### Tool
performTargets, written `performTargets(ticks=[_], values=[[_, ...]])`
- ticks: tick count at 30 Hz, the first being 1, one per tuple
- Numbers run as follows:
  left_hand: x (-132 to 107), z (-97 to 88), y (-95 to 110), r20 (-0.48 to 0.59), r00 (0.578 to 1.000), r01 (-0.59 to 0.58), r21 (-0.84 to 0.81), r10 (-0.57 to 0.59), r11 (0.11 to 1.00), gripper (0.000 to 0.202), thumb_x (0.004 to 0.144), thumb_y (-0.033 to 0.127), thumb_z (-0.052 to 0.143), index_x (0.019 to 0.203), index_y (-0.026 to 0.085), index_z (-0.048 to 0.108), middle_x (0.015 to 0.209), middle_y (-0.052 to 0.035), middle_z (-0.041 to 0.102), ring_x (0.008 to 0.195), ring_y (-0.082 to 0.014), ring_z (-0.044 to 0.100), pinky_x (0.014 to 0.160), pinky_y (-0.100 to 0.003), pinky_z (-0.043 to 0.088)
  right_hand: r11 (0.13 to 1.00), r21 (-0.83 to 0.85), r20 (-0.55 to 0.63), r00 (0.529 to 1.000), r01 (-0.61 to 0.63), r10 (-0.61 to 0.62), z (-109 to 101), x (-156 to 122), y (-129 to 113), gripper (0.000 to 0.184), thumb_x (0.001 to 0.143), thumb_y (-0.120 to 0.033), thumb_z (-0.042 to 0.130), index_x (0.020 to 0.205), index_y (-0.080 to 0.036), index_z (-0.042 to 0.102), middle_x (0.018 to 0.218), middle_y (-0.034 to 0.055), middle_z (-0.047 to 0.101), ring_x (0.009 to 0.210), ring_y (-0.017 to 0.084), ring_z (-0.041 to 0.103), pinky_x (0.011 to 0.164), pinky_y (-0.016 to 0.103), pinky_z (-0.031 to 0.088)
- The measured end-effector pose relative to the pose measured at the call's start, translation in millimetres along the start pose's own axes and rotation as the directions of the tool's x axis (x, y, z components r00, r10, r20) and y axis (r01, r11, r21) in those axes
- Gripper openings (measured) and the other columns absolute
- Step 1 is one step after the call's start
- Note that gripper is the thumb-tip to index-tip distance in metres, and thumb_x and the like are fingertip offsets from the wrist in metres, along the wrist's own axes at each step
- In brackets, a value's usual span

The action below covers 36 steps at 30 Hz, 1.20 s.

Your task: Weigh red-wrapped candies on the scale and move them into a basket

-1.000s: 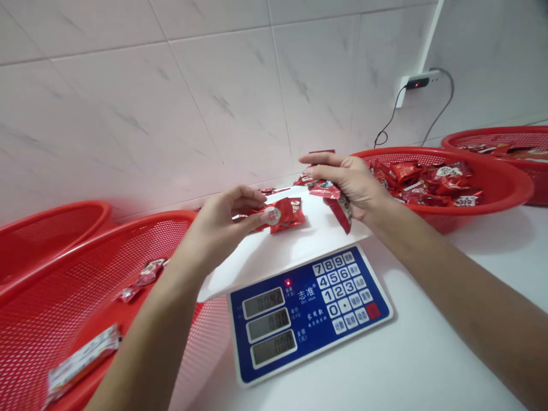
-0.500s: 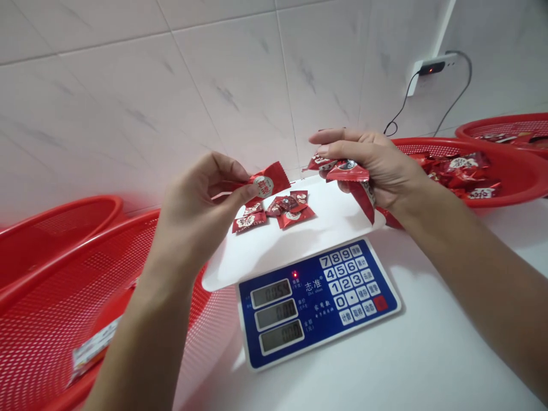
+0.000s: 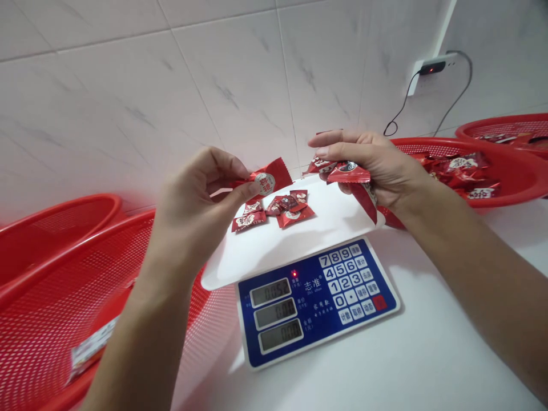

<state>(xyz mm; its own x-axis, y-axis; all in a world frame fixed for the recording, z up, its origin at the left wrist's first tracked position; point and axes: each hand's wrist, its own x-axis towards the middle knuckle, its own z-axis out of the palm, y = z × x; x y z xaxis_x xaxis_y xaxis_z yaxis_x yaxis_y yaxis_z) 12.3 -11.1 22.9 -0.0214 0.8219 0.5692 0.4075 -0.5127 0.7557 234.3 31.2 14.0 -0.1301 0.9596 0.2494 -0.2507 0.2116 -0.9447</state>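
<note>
Across the far side runs a pale wall (image 3: 231,85), with a white table (image 3: 385,354) on the near side of it. At the near left is a big red basket (image 3: 55,314), and at the far right a red bowl (image 3: 524,185) with holes holds a heap of packs (image 3: 462,171). Between them sits a scale (image 3: 329,325) with a white pan (image 3: 342,220). The left hand (image 3: 190,197) is over the left part of the pan, its thumb and fingers pinching one red pack (image 3: 280,174) near its left end. The right hand (image 3: 379,165) is over the right part, its fingers curled around a bunch of packs (image 3: 363,200). Small packs (image 3: 295,216) lie on the pan.

The pinched pack looks light, and its shiny wrap is likely slick and crinkly. What is inside may break, so a soft pinch should do. Its flat end seems a good place to hold. The bunch could slip apart.

The right fingers hide some packs, so I cannot count them. The left arm (image 3: 149,319) covers part of the basket, which is cut off at the left, and the screens (image 3: 276,311) are dim and hard to read
</note>
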Motion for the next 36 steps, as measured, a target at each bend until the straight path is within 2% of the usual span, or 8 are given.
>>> performTargets(ticks=[5,9,16,19,22,26,31,36], values=[[-2.7,6.0,-3.7,0.053,0.999,0.0,-0.027,0.001,1.0,0.024,0.072,0.019,0.086,0.081,0.021,0.064,0.081,0.0023,0.074,0.078,-0.0146,0.073,0.067,-0.023,0.059,0.99,-0.083,0.176,0.977,-0.11,0.123,0.3,-3.5,-1.7,0.013,0.08,-0.014,0.08,0.093,-0.015,0.078,0.077,0.0029,0.074,0.066,0.012,0.069,0.064,0.023,0.058],[-1.3,8.6,-8.4,0.183,0.979,0.112,-0.115,-0.09,0.987,0.027,0.07,0.025,0.089,0.083,0.022,0.065,0.082,0.0,0.076,0.076,-0.0168,0.074,0.062,-0.023,0.058,0.949,-0.316,0.336,0.935,-0.003,0.114,-2.9,-3.1,3.2,0.021,0.076,-0.028,0.089,0.089,-0.015,0.081,0.085,0.005,0.077,0.076,0.014,0.071,0.067,0.021,0.054],[6.5,1.6,-19.9,0.403,0.891,0.274,-0.107,-0.21,0.956,0.03,0.074,0.028,0.088,0.1,0.02,0.076,0.094,-0.0059,0.081,0.081,-0.0188,0.077,0.065,-0.024,0.06,0.919,-0.393,0.365,0.921,0.019,0.136,-3.9,1.9,12.6,0.017,0.078,-0.028,0.087,0.089,-0.015,0.082,0.087,0.0055,0.078,0.081,0.013,0.071,0.07,0.02,0.053],[4.4,3.0,-21.9,0.323,0.94,0.135,-0.044,-0.114,0.99,0.016,0.078,0.021,0.083,0.093,0.021,0.077,0.091,-0.0031,0.081,0.08,-0.0176,0.076,0.066,-0.024,0.059,0.933,-0.359,0.327,0.937,0.003,0.123,-2.9,2.6,12.6,0.014,0.077,-0.024,0.088,0.088,-0.016,0.083,0.085,0.0048,0.078,0.079,0.012,0.071,0.069,0.019,0.054],[1.4,6.2,-23.0,0.195,0.955,-0.26,0.197,0.222,0.945,0.017,0.087,0.009,0.073,0.097,0.023,0.078,0.092,-0.0004,0.08,0.083,-0.014,0.074,0.073,-0.023,0.057,0.947,-0.305,0.291,0.937,-0.102,0.195,-4.9,2.6,10.7,0.017,0.073,-0.024,0.091,0.085,-0.015,0.083,0.085,0.0057,0.079,0.075,0.012,0.071,0.065,0.019,0.054],[1.4,8.1,-26.3,0.289,0.711,-0.698,0.395,0.64,0.597,0.019,0.093,0.002,0.067,0.093,0.019,0.074,0.095,-0.0033,0.077,0.089,-0.0153,0.072,0.079,-0.026,0.056,0.953,-0.213,0.339,0.899,-0.214,0.277,-6.7,2.2,9.1,0.023,0.067,-0.026,0.095,0.082,-0.015,0.082,0.087,0.0064,0.08,0.076,0.014,0.073,0.067,0.02,0.057],[3.4,8.0,-30.4,0.371,0.603,-0.784,0.437,0.706,0.441,0.023,0.092,-0.001,0.066,0.088,0.021,0.069,0.095,-0.0032,0.076,0.094,-0.0186,0.069,0.081,-0.029,0.055,0.948,-0.285,0.247,0.946,-0.138,0.212,-2.8,3.1,11.2,0.022,0.073,-0.018,0.09,0.094,-0.015,0.083,0.088,0.0066,0.08,0.079,0.014,0.074,0.07,0.02,0.057],[7.3,5.4,-40.5,0.429,0.704,-0.709,0.477,0.566,0.52,0.021,0.094,0.002,0.058,0.087,0.018,0.07,0.094,-0.0063,0.074,0.091,-0.0211,0.068,0.078,-0.031,0.054,0.938,-0.341,0.064,0.993,-0.069,0.096,-6.7,7.8,12.4,0.01,0.081,-0.015,0.084,0.091,-0.015,0.083,0.093,0.006,0.079,0.077,0.011,0.072,0.069,0.018,0.056]])
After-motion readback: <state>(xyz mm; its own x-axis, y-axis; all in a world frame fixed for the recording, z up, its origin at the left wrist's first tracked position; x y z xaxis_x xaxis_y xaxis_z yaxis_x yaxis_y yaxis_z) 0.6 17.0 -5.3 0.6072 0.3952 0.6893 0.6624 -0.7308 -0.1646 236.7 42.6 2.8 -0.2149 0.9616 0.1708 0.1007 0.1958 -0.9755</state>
